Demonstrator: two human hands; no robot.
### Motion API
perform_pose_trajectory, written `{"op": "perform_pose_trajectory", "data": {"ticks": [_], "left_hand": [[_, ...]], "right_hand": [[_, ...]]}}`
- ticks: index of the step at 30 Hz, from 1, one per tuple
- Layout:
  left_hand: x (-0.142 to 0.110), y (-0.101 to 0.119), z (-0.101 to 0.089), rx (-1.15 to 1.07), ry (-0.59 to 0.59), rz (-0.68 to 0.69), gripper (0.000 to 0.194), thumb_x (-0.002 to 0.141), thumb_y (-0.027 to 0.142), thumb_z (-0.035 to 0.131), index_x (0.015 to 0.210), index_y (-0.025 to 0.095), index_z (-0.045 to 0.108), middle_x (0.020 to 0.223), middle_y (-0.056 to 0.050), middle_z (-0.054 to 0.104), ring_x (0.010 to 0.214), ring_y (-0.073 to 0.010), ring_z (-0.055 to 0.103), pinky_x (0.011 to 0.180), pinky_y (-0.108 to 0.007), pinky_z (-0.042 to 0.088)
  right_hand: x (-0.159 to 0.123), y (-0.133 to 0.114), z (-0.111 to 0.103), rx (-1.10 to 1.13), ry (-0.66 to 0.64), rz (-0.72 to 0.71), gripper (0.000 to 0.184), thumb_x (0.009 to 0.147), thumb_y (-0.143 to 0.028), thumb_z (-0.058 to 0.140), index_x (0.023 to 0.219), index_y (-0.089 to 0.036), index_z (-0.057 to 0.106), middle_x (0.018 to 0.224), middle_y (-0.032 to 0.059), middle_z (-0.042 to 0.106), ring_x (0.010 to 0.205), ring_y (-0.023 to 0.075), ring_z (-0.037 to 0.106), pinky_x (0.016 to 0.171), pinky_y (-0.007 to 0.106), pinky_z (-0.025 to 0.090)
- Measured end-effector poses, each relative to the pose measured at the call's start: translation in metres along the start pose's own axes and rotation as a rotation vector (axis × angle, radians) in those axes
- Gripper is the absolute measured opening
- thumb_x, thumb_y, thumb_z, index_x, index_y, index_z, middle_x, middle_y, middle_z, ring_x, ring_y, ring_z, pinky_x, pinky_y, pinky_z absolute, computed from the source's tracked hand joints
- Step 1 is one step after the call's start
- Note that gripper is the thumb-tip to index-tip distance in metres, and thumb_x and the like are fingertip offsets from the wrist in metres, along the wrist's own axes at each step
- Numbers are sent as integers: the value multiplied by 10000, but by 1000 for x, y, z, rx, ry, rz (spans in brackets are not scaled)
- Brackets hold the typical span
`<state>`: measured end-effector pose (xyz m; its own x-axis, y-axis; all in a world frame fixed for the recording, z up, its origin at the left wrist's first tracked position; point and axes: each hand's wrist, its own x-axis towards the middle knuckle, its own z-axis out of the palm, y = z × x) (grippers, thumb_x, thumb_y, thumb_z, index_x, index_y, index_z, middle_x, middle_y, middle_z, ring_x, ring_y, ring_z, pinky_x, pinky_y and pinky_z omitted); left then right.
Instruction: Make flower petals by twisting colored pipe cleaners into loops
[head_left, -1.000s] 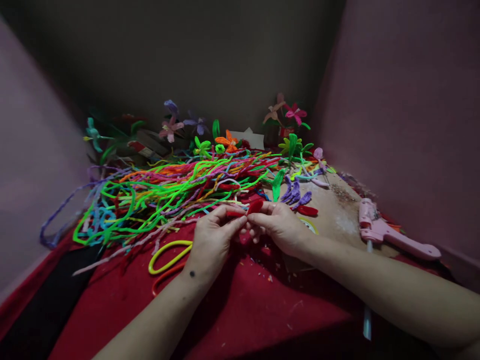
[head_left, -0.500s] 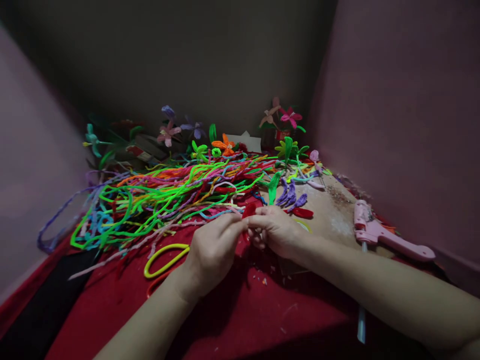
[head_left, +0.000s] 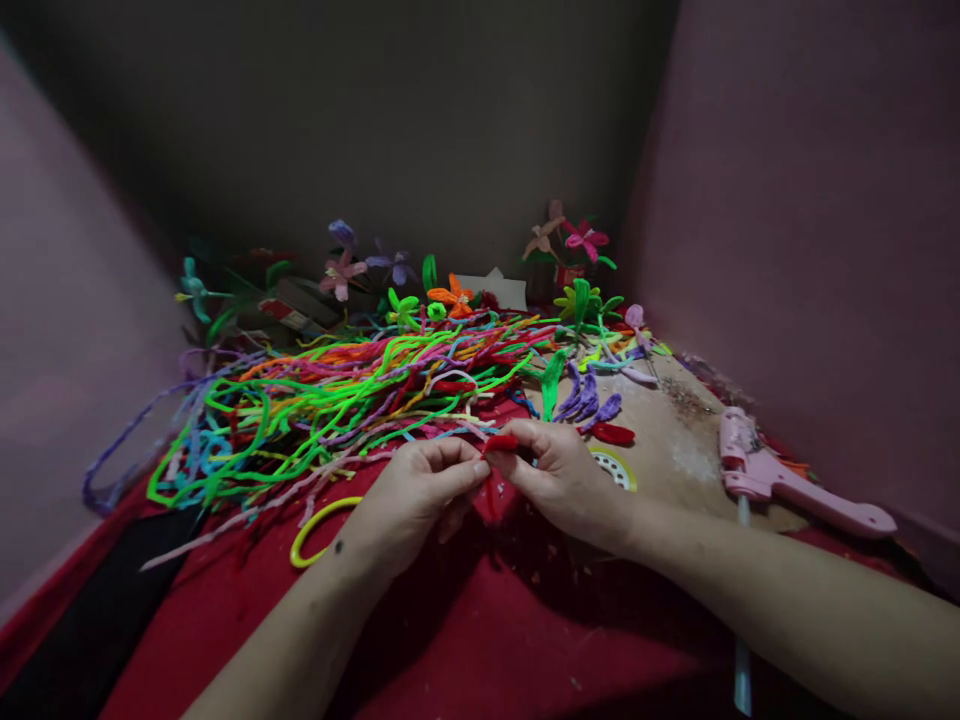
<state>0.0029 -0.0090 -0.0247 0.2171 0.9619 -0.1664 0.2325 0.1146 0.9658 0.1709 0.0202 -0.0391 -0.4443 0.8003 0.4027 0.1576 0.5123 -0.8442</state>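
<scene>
Between my two hands is a red pipe-cleaner petal, held above the red cloth. My right hand pinches its upper part between thumb and fingers. My left hand is closed too, thumb and forefinger pinching the petal's near end, where a thin red tail hangs down. Just past my right hand lie another red petal, several purple petals and a green leaf. Beside my left wrist a yellow scissors handle shows, the rest hidden under the arm.
A heap of coloured pipe cleaners spreads behind my hands. On the right, a pink glue gun rests on a brown board, near a yellow tape roll. Pipe-cleaner flowers stand at the back by the walls.
My hands have turned and lowered slightly, and the red petal now tips sideways rather than upright. My right hand has shifted, showing more of the yellow roll. The view has moved slightly.
</scene>
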Motion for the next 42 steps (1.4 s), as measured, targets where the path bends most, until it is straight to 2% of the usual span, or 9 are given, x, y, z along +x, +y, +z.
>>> {"op": "perform_pose_trajectory", "data": {"ticks": [3, 6, 10, 13, 16, 20, 26, 33, 42], "left_hand": [[-4, -1, 8, 636, 238, 438, 157, 828, 207, 486, 710, 154, 576, 603, 1, 530, 517, -101, 470, 498, -224, 363], [-8, -2, 14, 1279, 406, 873, 209, 849, 141, 451, 701, 151, 598, 638, -35, 551, 569, -144, 487, 532, -271, 348], [-8, -1, 11, 1487, 452, 1057, 162, 851, 132, 469, 799, 151, 621, 672, -48, 584, 615, -171, 507, 611, -313, 380], [-3, 0, -1, 1093, 457, 870, 121, 838, 159, 501, 867, 170, 618, 831, -70, 633, 766, -177, 570, 708, -307, 428], [4, 2, -17, 434, 435, 460, 136, 796, 232, 566, 915, 182, 611, 875, -48, 656, 803, -169, 607, 730, -286, 468], [7, 5, -27, -92, 173, 104, 243, 788, 373, 592, 875, 157, 661, 806, -58, 696, 704, -157, 635, 702, -283, 490], [-4, 14, -12, 22, -322, -88, 326, 839, 425, 500, 741, 142, 629, 620, -74, 675, 533, -152, 609, 544, -254, 473], [-3, 5, 35, 214, 156, 79, 271, 870, 334, 389, 657, 187, 470, 438, 38, 509, 351, -80, 429, 402, -190, 339], [-3, 9, 19, 103, -22, -72, 271, 852, 385, 419, 697, 179, 501, 406, 65, 443, 313, -59, 328, 342, -176, 232]], "right_hand": [[-1, -4, 1, -39, 47, -25, 124, 794, -128, 500, 679, -145, 543, 626, -20, 498, 600, 88, 439, 582, 220, 342], [0, -6, 4, 187, 24, 174, 111, 743, -119, 514, 638, -153, 505, 587, -36, 462, 547, 74, 400, 525, 209, 318], [4, -3, 5, 690, -73, 525, 211, 719, -184, 555, 580, -182, 396, 452, -84, 336, 386, 51, 255, 391, 214, 190], [7, 1, 3, 768, -72, 460, 213, 715, -199, 595, 588, -172, 426, 442, -84, 364, 375, 43, 276, 390, 210, 192], [9, 3, -2, 728, -82, 378, 184, 717, -204, 617, 596, -156, 486, 452, -72, 411, 389, 42, 315, 405, 206, 225], [7, 1, -6, 677, -186, 364, 120, 717, -215, 626, 646, -149, 556, 458, -67, 445, 393, 44, 339, 415, 202, 244], [6, -4, -4, 518, -219, 288, 66, 723, -154, 565, 660, -143, 580, 577, -33, 552, 513, 62, 462, 510, 198, 342], [4, 1, 6, 581, 78, 404, 83, 738, -191, 559, 672, -147, 538, 531, -58, 458, 454, 50, 381, 469, 194, 314], [13, -1, -6, 385, -71, 327, 215, 747, -268, 609, 588, -134, 555, 546, -28, 514, 505, 65, 427, 506, 207, 329]]}}
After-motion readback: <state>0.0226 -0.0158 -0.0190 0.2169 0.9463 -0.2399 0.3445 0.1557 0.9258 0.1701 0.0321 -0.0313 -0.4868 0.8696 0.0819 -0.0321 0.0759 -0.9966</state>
